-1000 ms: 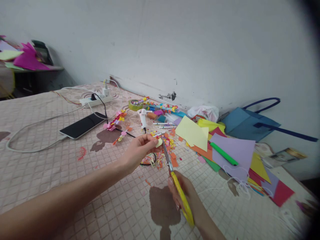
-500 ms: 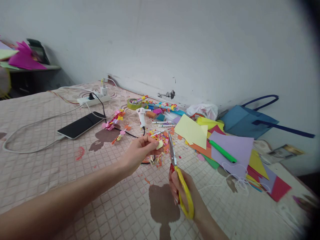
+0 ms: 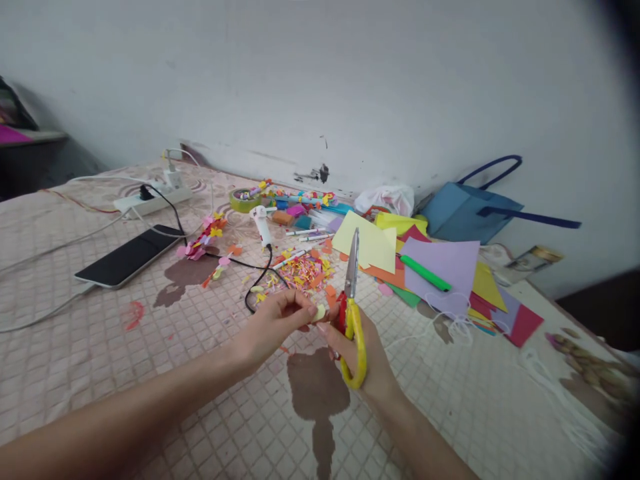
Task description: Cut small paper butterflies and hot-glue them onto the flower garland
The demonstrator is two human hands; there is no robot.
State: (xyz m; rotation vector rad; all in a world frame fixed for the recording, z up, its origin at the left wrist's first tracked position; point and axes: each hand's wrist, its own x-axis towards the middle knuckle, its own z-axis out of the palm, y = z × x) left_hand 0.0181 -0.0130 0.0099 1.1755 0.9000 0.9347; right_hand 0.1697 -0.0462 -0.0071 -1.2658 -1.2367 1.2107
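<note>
Between thumb and fingers, my left hand [image 3: 284,320] pinches a small pale yellow paper piece [image 3: 319,312]. My right hand [image 3: 363,353] is closed round scissors [image 3: 353,293] with yellow and red handles; their blades point up and away and look shut. The right thumb and fingertips come up to the paper piece, at or very near its edge. Just beyond the hands lies a heap of colourful paper scraps [image 3: 303,272]. A white hot glue gun [image 3: 261,225] stands behind the heap, its black cord curling toward my left hand.
Coloured paper sheets [image 3: 440,267] with a green glue-stick-like or cutter-like bar [image 3: 425,273] lie to the right, near a blue bag [image 3: 465,210]. On the left are a tablet-like black device [image 3: 133,257], a power strip [image 3: 153,199] and cables. Tape [image 3: 245,200] sits at the back.
My right hand has come in to my left hand, and the scissors, blades apart from the paper, now point more upright. The view has shifted to the right.
</note>
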